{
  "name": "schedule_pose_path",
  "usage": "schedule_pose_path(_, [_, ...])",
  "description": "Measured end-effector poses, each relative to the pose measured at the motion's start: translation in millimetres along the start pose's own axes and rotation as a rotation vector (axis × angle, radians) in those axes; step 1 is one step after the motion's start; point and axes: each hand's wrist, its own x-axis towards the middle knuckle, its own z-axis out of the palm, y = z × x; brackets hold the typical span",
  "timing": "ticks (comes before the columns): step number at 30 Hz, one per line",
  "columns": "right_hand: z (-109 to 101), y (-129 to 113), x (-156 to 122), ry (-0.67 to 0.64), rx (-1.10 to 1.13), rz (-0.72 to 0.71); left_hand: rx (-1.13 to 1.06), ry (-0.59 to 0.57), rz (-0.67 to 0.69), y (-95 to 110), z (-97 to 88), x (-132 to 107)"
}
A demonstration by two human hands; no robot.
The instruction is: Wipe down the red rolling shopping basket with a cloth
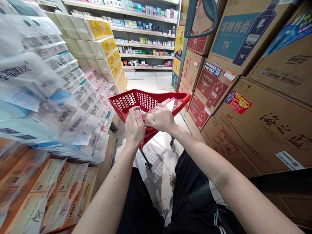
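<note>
A red shopping cart (pixel 122 101) with a mesh basket stands right in front of me. My left hand (pixel 135 127) is at the near left part of its rim, fingers bent over it; the fingertips are partly hidden. Close beside it, my right hand (pixel 161 119) is closed, with a small crumpled whitish cloth or tissue (pixel 149 117) showing under its fingers. That hand is over the cart's near edge, where a pale pinkish panel (pixel 172 104) lies. Below the basket, the cart's wheels (pixel 148 165) rest on the tiled floor.
Stacked tissue packs (pixel 78 87) rise close on my left, with orange packs (pixel 60 191) below. Cardboard boxes (pixel 255 126) are piled on my right. A grey-blue handle-like object (pixel 212 14) hangs at top right. Stocked shelves (pixel 148 29) cross the aisle's far end.
</note>
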Motion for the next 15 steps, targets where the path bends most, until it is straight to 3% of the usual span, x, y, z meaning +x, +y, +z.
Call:
schedule_pose_path(3, [-3,-13,8,-0.123,-0.053,0.054,-0.027,0.005,-0.020,-1,0.4,1])
schedule_pose_path(5, [-4,-15,8,-0.139,-0.059,0.060,-0.109,-0.030,-0.050,-5,0.7,3])
schedule_pose_path(10, [-3,7,-2,-0.074,0.023,-0.022,-0.209,-0.137,-0.067,-32,-1.6,10])
schedule_pose_path(15, [0,31,-14,0.034,0.109,-0.053,-0.010,-0.273,0.133,-49,4.7,15])
